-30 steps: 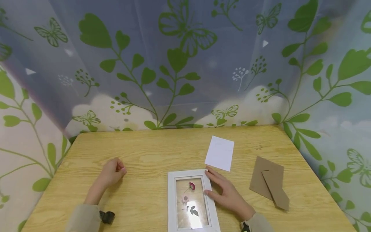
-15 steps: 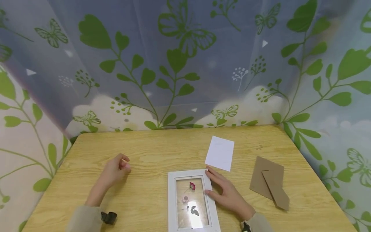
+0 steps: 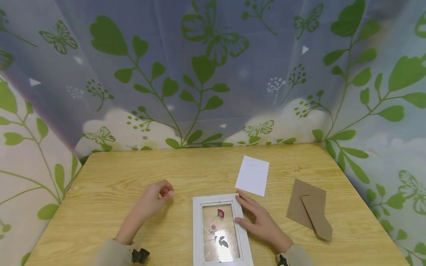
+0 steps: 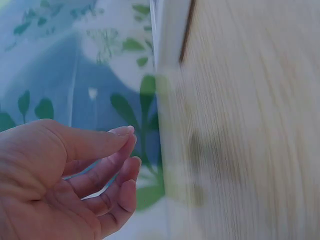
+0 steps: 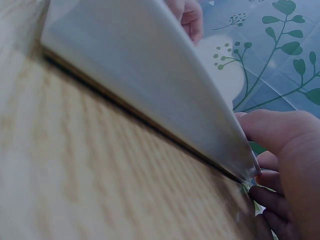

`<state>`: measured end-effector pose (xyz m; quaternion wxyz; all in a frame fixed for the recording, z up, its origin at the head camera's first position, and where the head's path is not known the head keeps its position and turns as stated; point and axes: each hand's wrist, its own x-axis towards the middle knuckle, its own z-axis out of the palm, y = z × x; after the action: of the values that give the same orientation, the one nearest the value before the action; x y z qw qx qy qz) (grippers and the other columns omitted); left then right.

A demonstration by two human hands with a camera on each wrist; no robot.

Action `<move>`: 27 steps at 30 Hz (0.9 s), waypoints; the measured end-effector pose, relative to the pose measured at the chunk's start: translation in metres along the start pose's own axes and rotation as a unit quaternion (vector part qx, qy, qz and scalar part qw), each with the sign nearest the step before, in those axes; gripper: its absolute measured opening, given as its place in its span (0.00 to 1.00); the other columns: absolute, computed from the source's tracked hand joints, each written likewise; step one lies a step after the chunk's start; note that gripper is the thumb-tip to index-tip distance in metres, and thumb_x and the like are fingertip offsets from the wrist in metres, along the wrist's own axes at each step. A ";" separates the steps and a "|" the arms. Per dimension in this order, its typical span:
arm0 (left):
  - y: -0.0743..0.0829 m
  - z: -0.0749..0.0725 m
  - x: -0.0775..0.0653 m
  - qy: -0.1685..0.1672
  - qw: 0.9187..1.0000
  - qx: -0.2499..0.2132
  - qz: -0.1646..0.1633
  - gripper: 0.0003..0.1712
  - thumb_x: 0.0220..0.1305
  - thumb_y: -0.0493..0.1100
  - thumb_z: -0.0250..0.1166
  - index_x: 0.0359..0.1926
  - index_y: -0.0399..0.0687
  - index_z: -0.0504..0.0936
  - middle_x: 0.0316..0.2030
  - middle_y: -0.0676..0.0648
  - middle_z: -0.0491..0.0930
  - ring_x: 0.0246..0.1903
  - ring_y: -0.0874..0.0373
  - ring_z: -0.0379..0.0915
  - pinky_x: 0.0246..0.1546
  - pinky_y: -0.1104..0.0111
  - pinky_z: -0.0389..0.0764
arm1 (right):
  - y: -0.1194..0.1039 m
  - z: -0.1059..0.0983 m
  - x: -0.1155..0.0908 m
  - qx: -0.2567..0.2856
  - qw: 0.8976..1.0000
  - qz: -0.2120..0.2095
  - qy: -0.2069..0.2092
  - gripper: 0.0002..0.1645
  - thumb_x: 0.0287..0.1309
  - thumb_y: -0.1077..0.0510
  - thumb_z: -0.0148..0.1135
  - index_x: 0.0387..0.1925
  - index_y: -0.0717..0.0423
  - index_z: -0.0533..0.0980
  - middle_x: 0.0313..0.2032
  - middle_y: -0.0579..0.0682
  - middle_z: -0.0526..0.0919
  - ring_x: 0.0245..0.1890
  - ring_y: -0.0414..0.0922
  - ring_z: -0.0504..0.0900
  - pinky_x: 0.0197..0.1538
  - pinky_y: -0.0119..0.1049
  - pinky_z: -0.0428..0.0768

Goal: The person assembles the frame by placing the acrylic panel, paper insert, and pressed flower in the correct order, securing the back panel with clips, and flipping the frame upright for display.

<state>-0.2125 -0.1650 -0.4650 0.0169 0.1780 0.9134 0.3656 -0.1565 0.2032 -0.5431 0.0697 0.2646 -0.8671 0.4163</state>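
Head view: white frame [image 3: 198, 232] lies on the tabletop [image 3: 166, 162], just left of my right hand [image 3: 261, 227] and right of my left hand [image 3: 154, 197], its near end cut off.
Right hand: relaxed, thumb and fingertips laid on the right-hand rail, resting rather than clamped.
Left hand: raised, fingers loosely curled, thumb tip meeting forefinger; no item visible there, can't tell if something tiny is pinched.
Frame handling: probably light and stiff; smooth painted finish may slide a bit.
Grip spots: outer long rails, one hand per side, clear of the middle.
Clear pane [image 3: 229, 225]: shiny, bright glare near my end; glass or plastic, can't tell. Likely smudges, maybe cracks if pressed.
Dried bits: red flower [image 3: 220, 213], pink flower [image 3: 212, 229], dark leaves [image 3: 223, 242], left of my right thumb; look thin and brittle, tweezer-light touch. On or under the pane, unclear.
White sheet [image 3: 253, 175]: beyond my right fingertips; flat, thin, matte, rectangular.
Backing board [image 3: 297, 207]: right of my right hand; brown, card-like, stiff-looking, with angled stand leg [image 3: 317, 218].
Tabletop texture: pale yellow wood grain.
Backdrop: leaf-and-butterfly cloth [image 3: 159, 114] beyond both hands, soft folds.
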 end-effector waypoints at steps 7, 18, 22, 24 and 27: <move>0.036 0.024 0.006 -0.021 0.997 -0.008 0.071 0.03 0.63 0.30 0.66 0.35 0.40 0.81 0.28 0.51 0.81 0.31 0.61 0.74 0.33 0.66 0.78 | 0.000 -0.002 0.000 0.002 1.000 -0.001 -0.001 0.40 0.62 0.51 0.68 0.71 0.58 0.66 0.73 0.56 0.61 0.72 0.54 0.60 0.67 0.56 0.59; 0.081 0.056 0.005 -0.096 0.986 -0.044 0.126 0.06 0.58 0.29 0.69 0.29 0.43 0.83 0.26 0.54 0.81 0.29 0.65 0.74 0.33 0.71 0.79 | 0.003 -0.001 -0.001 0.011 1.000 -0.002 0.002 0.39 0.62 0.51 0.68 0.71 0.57 0.66 0.73 0.55 0.61 0.72 0.55 0.61 0.67 0.56 0.60; 0.091 0.073 0.007 -0.143 0.977 -0.076 0.140 0.06 0.57 0.28 0.68 0.28 0.42 0.84 0.27 0.52 0.82 0.28 0.69 0.73 0.32 0.74 0.78 | 0.003 -0.001 -0.001 0.008 1.000 -0.010 0.011 0.39 0.61 0.52 0.69 0.70 0.58 0.67 0.73 0.56 0.63 0.71 0.55 0.62 0.67 0.56 0.60; 0.095 0.081 0.008 -0.160 0.973 -0.067 0.150 0.07 0.55 0.28 0.69 0.27 0.43 0.84 0.26 0.54 0.81 0.28 0.70 0.72 0.32 0.76 0.76 | 0.003 -0.001 -0.001 0.006 1.000 -0.014 0.014 0.39 0.60 0.53 0.69 0.69 0.59 0.68 0.72 0.57 0.63 0.71 0.56 0.63 0.67 0.56 0.61; 0.100 0.090 0.010 -0.175 0.971 -0.029 0.162 0.09 0.52 0.30 0.71 0.24 0.47 0.83 0.23 0.59 0.76 0.27 0.70 0.68 0.33 0.76 0.73 | 0.003 0.000 -0.001 0.006 1.000 -0.015 0.014 0.38 0.60 0.53 0.69 0.69 0.58 0.68 0.72 0.58 0.64 0.70 0.56 0.63 0.67 0.54 0.62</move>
<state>-0.1758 -0.0350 -0.4625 0.1226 0.3843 0.8441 0.3533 -0.1575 0.2052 -0.5452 0.0863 0.2726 -0.8593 0.4242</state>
